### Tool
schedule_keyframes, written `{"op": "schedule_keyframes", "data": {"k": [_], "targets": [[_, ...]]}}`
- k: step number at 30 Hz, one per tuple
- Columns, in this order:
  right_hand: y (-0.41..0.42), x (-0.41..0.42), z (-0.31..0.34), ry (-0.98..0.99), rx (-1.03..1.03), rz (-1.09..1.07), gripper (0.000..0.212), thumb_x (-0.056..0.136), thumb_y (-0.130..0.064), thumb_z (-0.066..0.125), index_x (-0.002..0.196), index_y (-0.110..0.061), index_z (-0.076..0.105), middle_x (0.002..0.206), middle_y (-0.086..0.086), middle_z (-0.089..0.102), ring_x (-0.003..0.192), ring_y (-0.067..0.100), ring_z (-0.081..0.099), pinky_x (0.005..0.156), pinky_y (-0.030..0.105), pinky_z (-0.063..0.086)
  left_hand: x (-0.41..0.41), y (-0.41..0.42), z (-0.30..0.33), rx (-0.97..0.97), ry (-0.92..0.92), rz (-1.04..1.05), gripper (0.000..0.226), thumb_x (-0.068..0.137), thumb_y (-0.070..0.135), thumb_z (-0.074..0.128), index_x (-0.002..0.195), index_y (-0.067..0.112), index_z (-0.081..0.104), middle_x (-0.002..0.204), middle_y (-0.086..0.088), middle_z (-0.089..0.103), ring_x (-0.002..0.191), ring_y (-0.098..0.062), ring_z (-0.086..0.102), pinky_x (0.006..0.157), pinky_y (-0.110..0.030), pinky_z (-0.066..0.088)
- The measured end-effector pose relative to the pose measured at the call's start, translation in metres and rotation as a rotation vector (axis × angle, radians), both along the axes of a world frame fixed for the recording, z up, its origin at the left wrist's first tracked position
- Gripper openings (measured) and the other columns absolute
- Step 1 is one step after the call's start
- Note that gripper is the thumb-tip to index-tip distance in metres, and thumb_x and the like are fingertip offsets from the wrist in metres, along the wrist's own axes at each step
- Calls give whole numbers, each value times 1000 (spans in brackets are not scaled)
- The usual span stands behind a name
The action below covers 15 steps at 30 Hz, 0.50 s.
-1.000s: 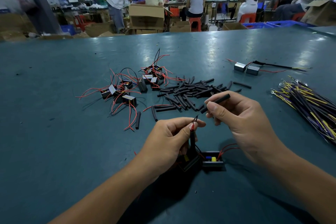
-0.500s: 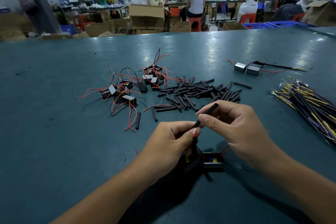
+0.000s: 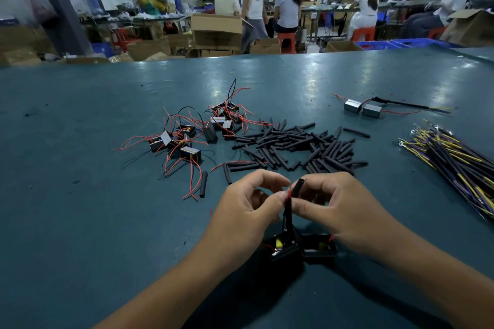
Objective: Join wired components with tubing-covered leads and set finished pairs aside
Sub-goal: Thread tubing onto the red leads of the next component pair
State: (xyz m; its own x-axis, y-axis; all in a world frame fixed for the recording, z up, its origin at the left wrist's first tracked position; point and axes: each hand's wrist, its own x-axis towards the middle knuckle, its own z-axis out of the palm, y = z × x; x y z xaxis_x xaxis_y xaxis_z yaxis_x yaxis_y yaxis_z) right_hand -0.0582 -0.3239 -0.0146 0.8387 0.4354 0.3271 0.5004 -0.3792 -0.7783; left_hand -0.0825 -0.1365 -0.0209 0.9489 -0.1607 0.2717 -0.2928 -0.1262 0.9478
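Tabletop (image 3: 80, 222) of dull teal fills my view, with some shine at the far side. Behind it is a workshop with cardboard boxes (image 3: 216, 32), red stools and seated workers. I can read no writing anywhere. My left hand (image 3: 248, 211) pinches the red leads, my right hand (image 3: 336, 208) pinches a black tube (image 3: 296, 188) on them, above two black components (image 3: 302, 248) near me. Loose tubes (image 3: 299, 147) lie in the middle, wired components (image 3: 192, 136) to the left, yellow wires (image 3: 459, 163) to the right, one finished pair (image 3: 363, 108) at far right.
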Motion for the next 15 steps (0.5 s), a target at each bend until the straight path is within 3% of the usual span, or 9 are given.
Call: {"op": "schedule_keyframes", "data": {"k": [2,4,9,12,15], "targets": [[-1,-1,-1,-29,-67,10,20,89,-32,75,73,-42,68,60,-18,59,55,-1,46,52,22,39,0,2,-2,-8,-3,-16,10,87,27,68,95,23,72,74,-3,67,64,-12,54,61,-24,45],[0,-3,0,-48,-114,10,20,88,-33,75,71,-41,67,63,-18,61,58,-2,51,55,10,37,2,2,-4,-27,-7,-35,5,89,22,72,94,25,73,67,7,64,62,-9,51,58,-17,41],[-7,-1,7,-41,-184,14,23,84,-28,79,68,-38,66,66,-20,64,61,-2,57,57,6,38,4,0,-7,-22,1,-49,3,88,16,74,90,18,74,63,16,59,56,-2,42,54,-11,35],[-16,3,16,-38,-188,-7,11,81,-31,81,76,-33,72,70,-17,68,65,-2,61,59,6,39,3,0,-5,7,-2,-42,8,85,28,74,90,23,73,59,14,54,55,-5,40,53,-14,33],[-24,7,23,-21,-79,-13,9,81,-32,82,84,-31,73,76,-11,71,66,-1,63,62,10,43,3,-1,-4,23,9,-53,5,87,25,73,91,26,72,67,7,64,61,-6,51,57,-18,42]]}}
